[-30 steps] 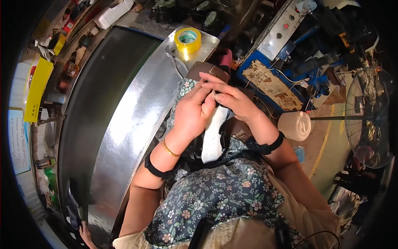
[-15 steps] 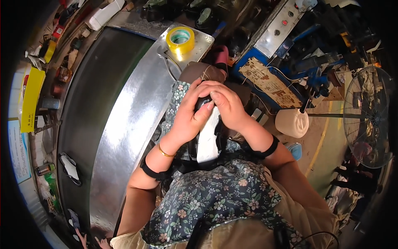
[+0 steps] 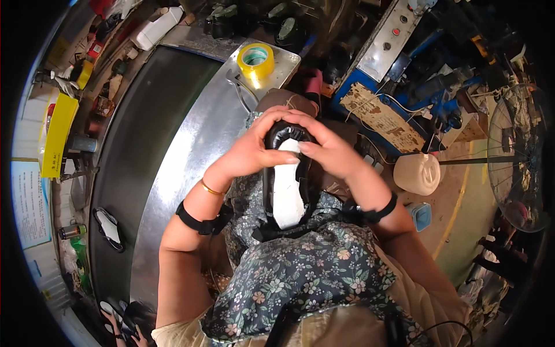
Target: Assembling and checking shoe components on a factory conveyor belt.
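Holding a black shoe upper (image 3: 287,185) over the lap, the person has both hands closed on its toe end. The left hand (image 3: 250,151) wraps the toe from the left with its thumb laid across the white insole (image 3: 286,196), and the right hand (image 3: 328,151) curls over the top from the right, its fingertips meeting the left thumb on the insole. The shoe points away from the body, its open side facing up, so the white insole fills the black shell like a lining in a shallow tray. Its heel end rests against the flowered apron (image 3: 300,272). Both wrists carry black bands, and a thin gold bangle (image 3: 209,188) sits on the left one.

To the left runs a curved steel counter (image 3: 185,168) beside a dark conveyor belt (image 3: 139,139). A roll of yellow tape (image 3: 256,60) stands on the far end of the counter. On the belt, well apart from the hands, lies another black shoe piece with a white insole (image 3: 108,226) inside it. A yellow box (image 3: 56,134) sits at the far left edge, past the belt; what it holds cannot be seen. On the floor to the right stand a cream plastic jug (image 3: 417,173) and, near it, a small blue tub (image 3: 420,215) whose contents are too small to tell. A wire fan guard (image 3: 516,156) is at the right rim.
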Motion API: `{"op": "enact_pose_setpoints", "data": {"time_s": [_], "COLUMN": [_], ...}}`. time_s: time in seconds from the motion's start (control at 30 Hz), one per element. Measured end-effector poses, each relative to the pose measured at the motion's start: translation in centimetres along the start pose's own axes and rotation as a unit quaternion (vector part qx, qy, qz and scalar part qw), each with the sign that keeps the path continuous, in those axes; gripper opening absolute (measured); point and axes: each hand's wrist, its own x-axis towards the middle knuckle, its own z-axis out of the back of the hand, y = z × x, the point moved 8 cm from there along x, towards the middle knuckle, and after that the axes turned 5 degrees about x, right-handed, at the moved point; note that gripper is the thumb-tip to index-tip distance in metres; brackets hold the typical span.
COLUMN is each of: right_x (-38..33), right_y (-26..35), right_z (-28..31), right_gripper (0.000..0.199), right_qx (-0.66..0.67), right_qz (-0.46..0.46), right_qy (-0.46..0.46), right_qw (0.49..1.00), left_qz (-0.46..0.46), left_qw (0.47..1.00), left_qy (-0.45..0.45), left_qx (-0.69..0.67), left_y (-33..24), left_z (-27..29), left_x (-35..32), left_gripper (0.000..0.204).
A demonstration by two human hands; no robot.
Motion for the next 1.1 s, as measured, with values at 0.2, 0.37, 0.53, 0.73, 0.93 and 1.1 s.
{"op": "enact_pose_setpoints", "data": {"time_s": [0.2,0.37,0.53,0.73,0.93,1.1], "right_x": [-0.3,-1.2,-3.6,-13.6,-20.3,-6.4], "right_y": [-0.4,1.7,4.1,3.2,-4.1,-0.4], "right_z": [-0.5,-0.5,4.6,5.2,9.6,11.3], "right_gripper": [0.052,0.072,0.082,0.087,0.062,0.065], "right_qx": [-0.029,-0.115,0.296,0.254,0.344,0.279], "right_qz": [-0.001,0.037,-0.086,-0.335,-0.264,-0.210], "right_qy": [-0.047,-0.027,-0.036,-0.041,-0.345,-0.217], "right_qw": [0.998,0.992,0.950,0.906,0.832,0.912], "left_qz": [0.041,0.073,-0.134,-0.221,0.192,0.227], "left_qw": [0.999,0.996,0.961,0.967,0.906,0.838], "left_qy": [-0.027,-0.048,-0.161,0.043,-0.291,-0.477], "left_qx": [-0.014,-0.016,0.182,-0.121,-0.239,-0.135], "left_y": [0.3,-0.5,-10.5,-11.7,4.2,13.9], "left_z": [-0.2,-1.0,-4.8,-7.7,0.9,7.4], "left_x": [-0.6,-0.5,0.5,-1.5,-7.7,-15.9], "left_gripper": [0.098,0.110,0.093,0.045,0.016,0.012]}}
